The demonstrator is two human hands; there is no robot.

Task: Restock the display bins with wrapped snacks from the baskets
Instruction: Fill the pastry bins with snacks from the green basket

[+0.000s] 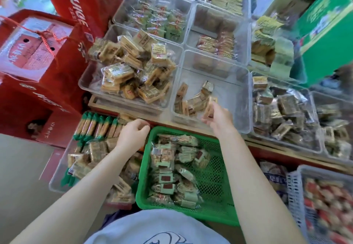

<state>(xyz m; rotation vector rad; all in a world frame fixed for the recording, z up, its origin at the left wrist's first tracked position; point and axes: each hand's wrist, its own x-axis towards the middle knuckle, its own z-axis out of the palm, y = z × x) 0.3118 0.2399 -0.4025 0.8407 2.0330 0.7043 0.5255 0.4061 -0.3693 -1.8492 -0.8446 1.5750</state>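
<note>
A green mesh basket (215,176) sits in front of me, its left half filled with green-wrapped snacks (172,169). Beyond it stands a clear display bin (236,98) holding several tan wrapped snacks (193,102). My right hand (219,119) hovers over that bin's near edge, fingers closed on a tan wrapped snack (209,110). My left hand (133,134) rests loosely curled at the basket's left rim, over a lower clear bin (57,171) of tan and green-ended packets; I see nothing in it.
More clear bins of snacks fill the shelf: a full one (131,71) at left, dark-wrapped ones (282,117) at right. Red gift boxes (38,56) stack at left, green cartons (324,23) at back right. A grey-white basket (298,190) of red snacks sits at lower right.
</note>
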